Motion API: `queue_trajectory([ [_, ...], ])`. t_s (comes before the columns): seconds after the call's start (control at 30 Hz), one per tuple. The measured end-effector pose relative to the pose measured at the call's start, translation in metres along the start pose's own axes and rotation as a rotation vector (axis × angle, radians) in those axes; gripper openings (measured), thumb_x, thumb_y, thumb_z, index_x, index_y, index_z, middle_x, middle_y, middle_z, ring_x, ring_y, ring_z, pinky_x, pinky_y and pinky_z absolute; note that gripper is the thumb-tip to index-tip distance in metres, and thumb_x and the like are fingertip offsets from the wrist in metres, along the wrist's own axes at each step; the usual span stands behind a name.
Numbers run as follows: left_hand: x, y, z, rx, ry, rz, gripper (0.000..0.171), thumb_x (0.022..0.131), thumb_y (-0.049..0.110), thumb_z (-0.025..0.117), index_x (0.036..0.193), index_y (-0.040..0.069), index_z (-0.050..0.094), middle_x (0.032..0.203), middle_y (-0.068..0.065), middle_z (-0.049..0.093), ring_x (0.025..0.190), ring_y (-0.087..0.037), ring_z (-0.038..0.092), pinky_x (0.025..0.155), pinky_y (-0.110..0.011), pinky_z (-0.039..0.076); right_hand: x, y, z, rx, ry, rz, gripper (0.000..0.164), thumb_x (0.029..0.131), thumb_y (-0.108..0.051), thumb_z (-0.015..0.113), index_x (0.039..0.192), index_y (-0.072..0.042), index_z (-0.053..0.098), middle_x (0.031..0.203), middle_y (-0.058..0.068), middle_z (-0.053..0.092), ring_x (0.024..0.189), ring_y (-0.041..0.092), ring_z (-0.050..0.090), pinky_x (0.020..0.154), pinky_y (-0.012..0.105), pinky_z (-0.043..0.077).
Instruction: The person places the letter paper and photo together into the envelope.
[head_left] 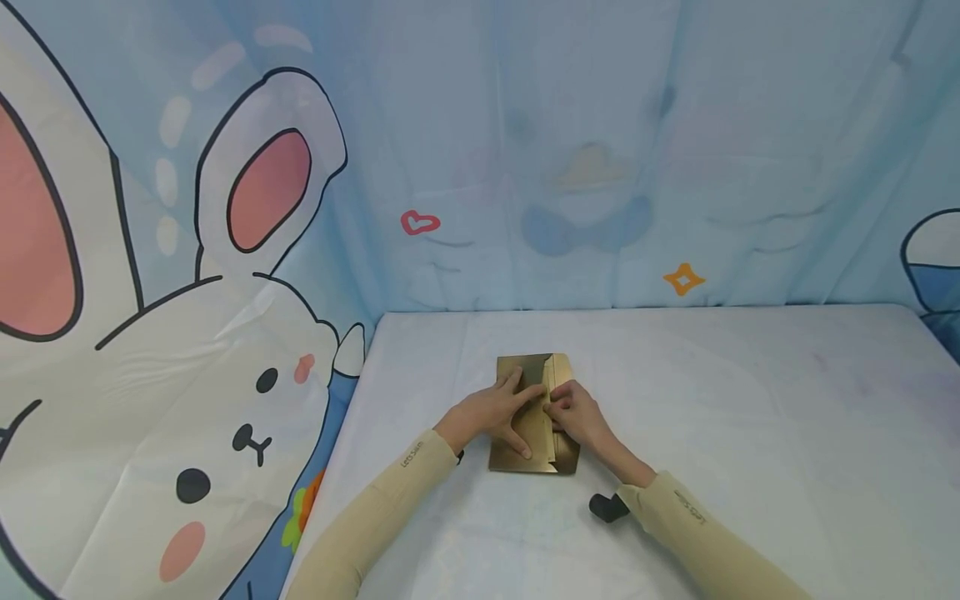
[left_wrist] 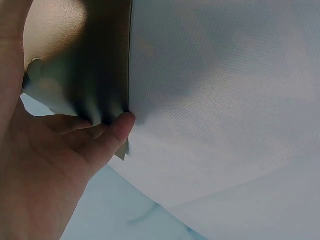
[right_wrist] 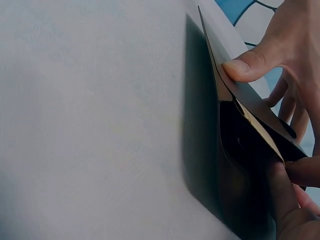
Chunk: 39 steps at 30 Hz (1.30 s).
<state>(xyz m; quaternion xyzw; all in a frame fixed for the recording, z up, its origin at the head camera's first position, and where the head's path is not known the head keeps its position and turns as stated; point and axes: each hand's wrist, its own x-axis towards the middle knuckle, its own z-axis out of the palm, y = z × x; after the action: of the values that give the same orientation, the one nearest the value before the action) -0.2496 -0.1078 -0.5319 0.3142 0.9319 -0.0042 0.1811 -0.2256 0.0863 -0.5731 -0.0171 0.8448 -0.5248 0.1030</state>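
Observation:
A flat gold cardboard piece (head_left: 536,417), with a crease and notched flaps along its right side, lies on the white table. My left hand (head_left: 498,410) rests across it, fingers spread and thumb near its lower part. At the right edge, my right hand (head_left: 576,414) pinches the narrow raised flap with curled fingers. Seen from the right wrist, the cardboard (right_wrist: 257,107) stands partly open along this side, showing a dark gap. In the left wrist view, fingers and thumb hold the cardboard's edge (left_wrist: 107,55); whose hand that is cannot be told.
The white tablecloth (head_left: 750,400) spreads around the cardboard. A black object (head_left: 607,507) shows by the right wrist. Behind the table hangs a pale blue curtain (head_left: 465,150), with a large printed rabbit (head_left: 247,392) at the left.

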Motion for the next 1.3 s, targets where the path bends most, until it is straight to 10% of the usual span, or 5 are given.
queue_trajectory([
  [1.3, 0.001, 0.003, -0.003, -0.003, -0.011, -0.016, 0.115, 0.068, 0.073, 0.077, 0.159, 0.038, 0.017, 0.168, -0.020, 0.013, 0.151, -0.039, 0.029, 0.103, -0.049, 0.050, 0.005, 0.000, 0.011, 0.025, 0.053, -0.011, 0.014, 0.091, 0.002, 0.059, 0.105, 0.002, 0.055, 0.085, 0.014, 0.071, 0.067, 0.013, 0.068, 0.064, 0.026, 0.056],
])
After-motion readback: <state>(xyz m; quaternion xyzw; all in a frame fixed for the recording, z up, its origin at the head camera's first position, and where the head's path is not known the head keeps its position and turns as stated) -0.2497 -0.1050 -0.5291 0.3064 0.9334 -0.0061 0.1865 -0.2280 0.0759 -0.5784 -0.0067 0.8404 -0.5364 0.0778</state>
